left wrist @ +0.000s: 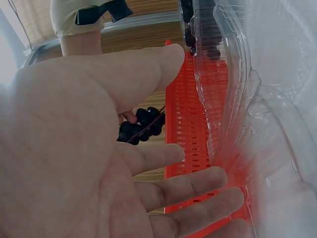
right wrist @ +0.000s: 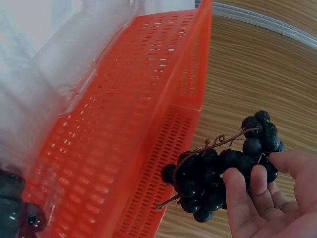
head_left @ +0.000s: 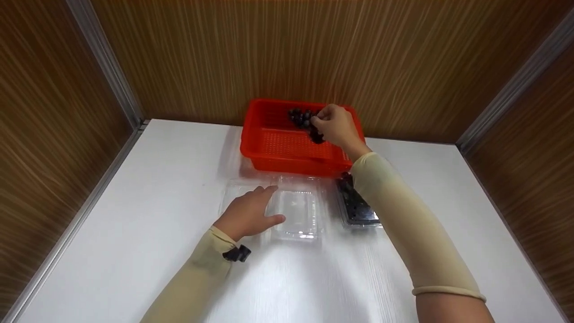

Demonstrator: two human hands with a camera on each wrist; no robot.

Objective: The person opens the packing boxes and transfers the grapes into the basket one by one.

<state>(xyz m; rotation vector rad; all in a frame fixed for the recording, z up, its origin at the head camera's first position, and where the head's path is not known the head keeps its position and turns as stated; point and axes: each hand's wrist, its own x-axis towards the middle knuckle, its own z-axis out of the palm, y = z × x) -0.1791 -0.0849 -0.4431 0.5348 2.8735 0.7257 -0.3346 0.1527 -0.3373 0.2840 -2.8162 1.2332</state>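
My right hand (head_left: 338, 128) holds a bunch of dark grapes (head_left: 301, 118) over the red plastic basket (head_left: 293, 166). In the right wrist view the thumb and fingers grip the bunch (right wrist: 213, 173) at one end, and its brown stem shows along the top. My left hand (head_left: 251, 213) hovers at the clear plastic clamshell box (head_left: 298, 215), thumb spread from the straight fingers. Nothing lies in that hand in the left wrist view, where the palm (left wrist: 64, 144) fills much of the picture. The clamshell box stands with its lid folded back, in front of the basket.
Right of the clear box sits a second clear box holding dark grapes (head_left: 354, 204), partly hidden by my right sleeve. The white table (head_left: 179, 161) is bounded by wood-patterned panels (head_left: 202, 58) at the back and both sides. The basket stands close to the back panel.
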